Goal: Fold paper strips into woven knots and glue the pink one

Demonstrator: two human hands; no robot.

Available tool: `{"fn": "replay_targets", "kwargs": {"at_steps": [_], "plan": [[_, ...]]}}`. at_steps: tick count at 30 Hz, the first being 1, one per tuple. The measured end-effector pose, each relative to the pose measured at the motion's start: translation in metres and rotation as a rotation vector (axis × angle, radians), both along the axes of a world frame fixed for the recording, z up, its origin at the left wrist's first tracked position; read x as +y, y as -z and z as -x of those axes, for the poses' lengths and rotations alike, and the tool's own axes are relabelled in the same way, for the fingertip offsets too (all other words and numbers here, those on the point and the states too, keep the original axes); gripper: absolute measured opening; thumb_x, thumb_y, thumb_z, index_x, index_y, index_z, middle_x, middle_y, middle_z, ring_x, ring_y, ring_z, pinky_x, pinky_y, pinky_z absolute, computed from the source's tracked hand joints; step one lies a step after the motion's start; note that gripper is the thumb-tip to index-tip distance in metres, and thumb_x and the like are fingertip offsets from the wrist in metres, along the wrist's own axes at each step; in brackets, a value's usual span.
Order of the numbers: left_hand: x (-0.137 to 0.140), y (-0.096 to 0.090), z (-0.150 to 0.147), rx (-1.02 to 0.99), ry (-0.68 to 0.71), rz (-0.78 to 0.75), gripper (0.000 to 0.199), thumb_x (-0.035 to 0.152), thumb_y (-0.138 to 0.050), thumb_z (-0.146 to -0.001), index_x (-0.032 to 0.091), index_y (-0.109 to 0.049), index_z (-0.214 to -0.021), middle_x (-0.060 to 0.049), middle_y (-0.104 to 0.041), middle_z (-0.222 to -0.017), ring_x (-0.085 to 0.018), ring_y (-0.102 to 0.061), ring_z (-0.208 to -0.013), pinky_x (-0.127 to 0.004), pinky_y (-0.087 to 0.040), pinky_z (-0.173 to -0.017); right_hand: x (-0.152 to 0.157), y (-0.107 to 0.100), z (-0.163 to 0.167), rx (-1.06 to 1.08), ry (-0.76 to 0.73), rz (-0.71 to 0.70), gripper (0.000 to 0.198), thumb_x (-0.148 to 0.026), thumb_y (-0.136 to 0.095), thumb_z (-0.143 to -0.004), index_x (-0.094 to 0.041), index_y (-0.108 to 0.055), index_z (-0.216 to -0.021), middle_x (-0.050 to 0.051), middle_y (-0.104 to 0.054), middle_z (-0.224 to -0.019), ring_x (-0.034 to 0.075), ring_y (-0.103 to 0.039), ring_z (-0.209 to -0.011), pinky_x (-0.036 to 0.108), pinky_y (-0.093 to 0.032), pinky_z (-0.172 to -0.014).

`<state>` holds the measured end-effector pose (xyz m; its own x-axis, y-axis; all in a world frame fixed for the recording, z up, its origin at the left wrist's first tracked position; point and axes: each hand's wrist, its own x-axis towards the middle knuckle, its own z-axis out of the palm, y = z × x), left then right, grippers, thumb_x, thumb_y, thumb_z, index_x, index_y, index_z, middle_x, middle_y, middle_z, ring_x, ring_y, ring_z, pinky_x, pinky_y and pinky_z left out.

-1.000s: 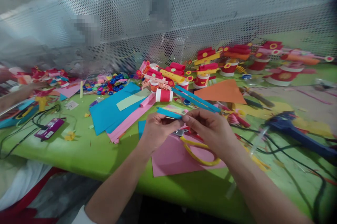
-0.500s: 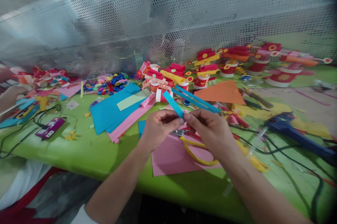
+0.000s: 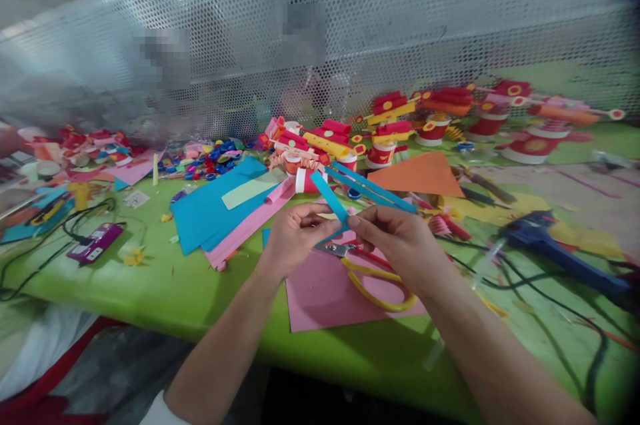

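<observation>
A narrow blue paper strip (image 3: 330, 197) is bent near its middle between my two hands. My right hand (image 3: 405, 242) pinches it at the bend between thumb and index finger. My left hand (image 3: 293, 235) closes thumb and fingers on the part that runs toward it; that end is partly hidden. The other end points up and away, unheld. Below my hands lie scissors (image 3: 377, 285) with yellow and red handles, on top of a pink sheet (image 3: 315, 302).
Blue sheets (image 3: 195, 215) lie left, and an orange sheet (image 3: 420, 175) lies behind right. Red paper-cup models (image 3: 535, 145) line the perforated metal screen (image 3: 375, 32). A blue glue gun (image 3: 565, 255) with cables rests right. A purple power socket (image 3: 95, 244) sits left.
My left hand has moved slightly left and down, away from the bend, so more of the lower part of the strip shows. My right hand stays at the bend.
</observation>
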<state>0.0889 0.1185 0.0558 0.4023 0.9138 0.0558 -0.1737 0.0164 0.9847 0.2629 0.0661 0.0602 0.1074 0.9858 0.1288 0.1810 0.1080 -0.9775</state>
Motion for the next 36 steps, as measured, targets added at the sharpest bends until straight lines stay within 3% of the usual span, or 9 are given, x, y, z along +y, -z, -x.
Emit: {"fn": "replay_targets", "kwargs": {"at_steps": [7, 10, 14, 17, 20, 24, 31, 36], "plan": [[0.003, 0.002, 0.002, 0.027, -0.007, -0.007, 0.028, 0.032, -0.087, -0.069, 0.017, -0.076, -0.09, -0.003, -0.075, -0.074, -0.015, -0.07, -0.066, -0.031, -0.059, -0.071, -0.002, 0.001, 0.005, 0.049, 0.024, -0.006, 0.036, -0.048, -0.076, -0.082, -0.019, -0.063, -0.066, -0.001, -0.057, -0.057, 0.012, -0.049, -0.053, 0.025, -0.038, -0.047], [0.005, 0.0, 0.005, -0.004, -0.014, 0.037, 0.034, 0.04, -0.085, -0.072, 0.018, -0.077, -0.096, -0.005, -0.076, -0.081, -0.018, -0.072, -0.075, -0.031, -0.06, -0.074, -0.001, 0.005, 0.005, 0.121, 0.069, -0.015, 0.032, -0.046, -0.077, -0.082, -0.019, -0.065, -0.068, -0.001, -0.058, -0.06, 0.012, -0.05, -0.055, 0.025, -0.04, -0.049], [0.006, -0.006, 0.007, -0.23, 0.039, 0.199, 0.067, 0.075, -0.06, -0.08, 0.015, -0.077, -0.104, -0.015, -0.076, -0.109, -0.027, -0.071, -0.106, -0.035, -0.059, -0.085, 0.0, 0.006, 0.005, 0.266, 0.164, -0.056, 0.031, -0.043, -0.081, -0.079, -0.019, -0.067, -0.066, -0.001, -0.058, -0.059, 0.011, -0.051, -0.055, 0.024, -0.043, -0.052], [-0.002, -0.005, -0.002, -0.355, 0.196, 0.238, 0.082, 0.086, -0.051, -0.076, 0.015, -0.075, -0.109, -0.017, -0.074, -0.115, -0.032, -0.069, -0.111, -0.04, -0.057, -0.092, 0.0, 0.007, 0.006, 0.35, 0.188, -0.08, 0.028, -0.042, -0.082, -0.078, -0.019, -0.069, -0.068, -0.001, -0.06, -0.061, 0.011, -0.052, -0.055, 0.024, -0.045, -0.052], [-0.012, 0.003, -0.016, -0.3, 0.237, 0.089, 0.056, 0.065, -0.076, -0.073, 0.018, -0.076, -0.105, -0.012, -0.077, -0.105, -0.029, -0.071, -0.102, -0.039, -0.056, -0.09, 0.0, 0.009, 0.008, 0.413, 0.186, -0.099, 0.025, -0.042, -0.082, -0.079, -0.02, -0.071, -0.072, 0.0, -0.064, -0.065, 0.012, -0.056, -0.057, 0.025, -0.049, -0.055], [-0.017, 0.015, -0.028, -0.314, 0.047, -0.027, 0.026, 0.038, -0.081, -0.079, 0.021, -0.077, -0.099, -0.006, -0.077, -0.098, -0.022, -0.072, -0.091, -0.039, -0.055, -0.089, -0.002, 0.008, 0.013, 0.39, 0.177, -0.106, 0.023, -0.042, -0.082, -0.079, -0.02, -0.073, -0.075, 0.001, -0.067, -0.067, 0.013, -0.059, -0.06, 0.026, -0.051, -0.058], [-0.011, 0.022, -0.025, -0.339, -0.041, -0.058, 0.018, 0.028, -0.081, -0.079, 0.022, -0.079, -0.096, -0.004, -0.077, -0.095, -0.018, -0.07, -0.085, -0.035, -0.057, -0.082, -0.005, 0.001, 0.019, 0.35, 0.142, -0.055, 0.026, -0.044, -0.082, -0.078, -0.019, -0.074, -0.077, 0.003, -0.072, -0.072, 0.012, -0.061, -0.061, 0.024, -0.052, -0.06], [-0.01, 0.022, -0.022, -0.31, -0.048, -0.014, 0.018, 0.029, -0.081, -0.079, 0.022, -0.079, -0.095, -0.003, -0.077, -0.089, -0.016, -0.069, -0.078, -0.031, -0.056, -0.074, -0.002, 0.005, 0.014, 0.272, 0.083, -0.009, 0.032, -0.048, -0.081, -0.078, -0.017, -0.072, -0.079, 0.0, -0.065, -0.061, 0.011, -0.057, -0.056, 0.024, -0.048, -0.054]]}}
